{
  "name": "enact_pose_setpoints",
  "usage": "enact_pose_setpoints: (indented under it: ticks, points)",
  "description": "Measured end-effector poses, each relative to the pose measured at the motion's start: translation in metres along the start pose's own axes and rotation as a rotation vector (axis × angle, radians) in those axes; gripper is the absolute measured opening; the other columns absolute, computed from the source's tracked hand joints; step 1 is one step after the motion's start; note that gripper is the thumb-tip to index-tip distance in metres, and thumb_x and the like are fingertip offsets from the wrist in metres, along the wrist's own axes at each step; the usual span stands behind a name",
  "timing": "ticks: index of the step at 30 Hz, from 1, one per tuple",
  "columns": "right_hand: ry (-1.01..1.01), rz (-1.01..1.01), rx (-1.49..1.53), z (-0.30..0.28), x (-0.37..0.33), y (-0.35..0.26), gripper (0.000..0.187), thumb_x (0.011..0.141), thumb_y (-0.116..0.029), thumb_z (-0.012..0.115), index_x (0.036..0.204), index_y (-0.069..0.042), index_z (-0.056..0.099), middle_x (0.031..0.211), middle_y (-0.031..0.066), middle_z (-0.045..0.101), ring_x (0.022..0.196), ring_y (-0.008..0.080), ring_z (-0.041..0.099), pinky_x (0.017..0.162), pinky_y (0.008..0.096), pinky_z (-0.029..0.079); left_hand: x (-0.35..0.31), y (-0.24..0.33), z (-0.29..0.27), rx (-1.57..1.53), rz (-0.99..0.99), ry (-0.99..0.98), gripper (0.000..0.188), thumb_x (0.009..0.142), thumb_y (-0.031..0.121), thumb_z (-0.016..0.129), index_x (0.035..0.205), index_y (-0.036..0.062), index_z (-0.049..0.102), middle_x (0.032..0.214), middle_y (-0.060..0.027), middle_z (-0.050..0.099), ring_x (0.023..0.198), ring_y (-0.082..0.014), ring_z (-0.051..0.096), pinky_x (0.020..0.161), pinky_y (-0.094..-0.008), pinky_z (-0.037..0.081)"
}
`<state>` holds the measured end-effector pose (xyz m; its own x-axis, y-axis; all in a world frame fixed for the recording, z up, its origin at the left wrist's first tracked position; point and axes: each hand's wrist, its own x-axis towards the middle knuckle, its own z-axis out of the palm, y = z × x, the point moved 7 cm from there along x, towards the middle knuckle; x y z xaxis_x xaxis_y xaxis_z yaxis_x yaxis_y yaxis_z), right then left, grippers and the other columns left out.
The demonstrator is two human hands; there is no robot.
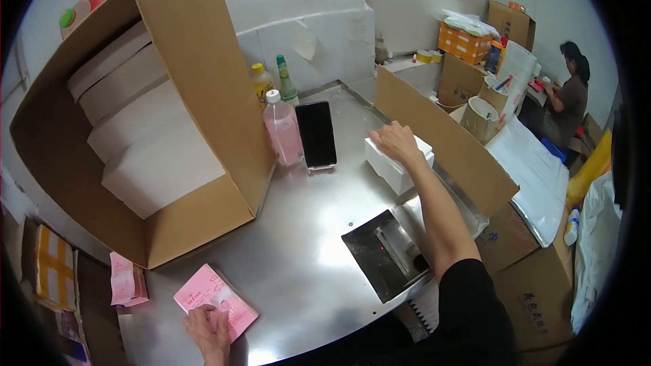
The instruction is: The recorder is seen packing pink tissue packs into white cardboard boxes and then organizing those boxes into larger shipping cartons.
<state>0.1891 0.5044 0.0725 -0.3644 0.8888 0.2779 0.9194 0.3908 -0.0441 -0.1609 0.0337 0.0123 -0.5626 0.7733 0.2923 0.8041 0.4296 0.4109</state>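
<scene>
A flat pink packet (227,298) with printing on it lies on the metal table (298,264) at the near left. My left hand (208,331) is on its near edge, fingers bent and pressed to the top. Over at the far right, my right hand (397,142) reaches down onto a white box (390,168), its fingers curled over the top; the fingertips are partly hidden. The box sits beside an upright cardboard panel (447,142). A second pink packet (127,281) stands at the table's left edge.
A large open carton (196,230) with several white boxes fills the left. Behind stand a phone (317,134) on a stand, a bottle of pink liquid (283,129) and other bottles. A rectangular opening (386,254) is set in the table. Far right, a person (573,95) sits among cartons.
</scene>
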Motion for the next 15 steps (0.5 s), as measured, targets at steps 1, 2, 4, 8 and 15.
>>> enact_pose_setpoints:
  ticks: [1,2,4,8,15]
  points:
    - [-0.016,0.056,0.013,-0.002,-0.011,0.004,0.054,0.101,-0.042,0.043,0.082,-0.003,0.075,0.095,0.0166,0.072,0.1,0.0333,0.062,0.083,0.0507,0.048,0.0,0.001,-0.002,-0.103,-0.052,0.033,0.026,0.083,0.017,0.074,0.103,0.0058,0.06,0.095,-0.0136,0.054,0.095,-0.0318,0.049,0.087,-0.0451,0.039]
    - [-0.034,0.114,0.023,-0.005,-0.024,0.009,0.055,0.101,-0.041,0.043,0.079,-0.002,0.074,0.094,0.0172,0.072,0.099,0.034,0.062,0.082,0.051,0.048,-0.001,0.0,-0.003,-0.207,-0.105,0.062,0.023,0.084,0.017,0.075,0.097,0.0053,0.059,0.089,-0.0111,0.056,0.091,-0.0299,0.049,0.086,-0.0451,0.038]
    - [-0.007,0.105,0.034,-0.02,-0.062,0.001,0.054,0.101,-0.041,0.043,0.079,-0.002,0.074,0.094,0.0174,0.072,0.099,0.0342,0.062,0.082,0.0514,0.047,-0.006,-0.001,-0.005,-0.182,-0.095,0.066,0.02,0.085,0.013,0.074,0.095,0.0049,0.058,0.088,-0.0104,0.057,0.09,-0.0292,0.05,0.085,-0.0435,0.038]
    - [-0.094,0.106,0.004,-0.025,-0.092,0.012,0.05,0.101,-0.041,0.041,0.096,-0.005,0.076,0.103,0.0197,0.07,0.102,0.0362,0.061,0.087,0.0522,0.045,-0.002,-0.01,0.003,-0.073,-0.023,0.064,0.017,0.087,0.011,0.072,0.092,0.0051,0.057,0.088,-0.0098,0.058,0.088,-0.0291,0.051,0.085,-0.041,0.037]
    - [0.393,-0.143,0.152,-0.071,-0.139,0.006,0.033,0.101,-0.03,0.054,0.092,-0.007,0.075,0.086,0.013,0.067,0.099,0.03,0.061,0.106,0.053,0.036,0.0,0.009,-0.006,-0.163,0.039,0.075,0.016,0.089,0.012,0.071,0.093,0.0034,0.058,0.089,-0.012,0.059,0.087,-0.0304,0.052,0.084,-0.0427,0.038]
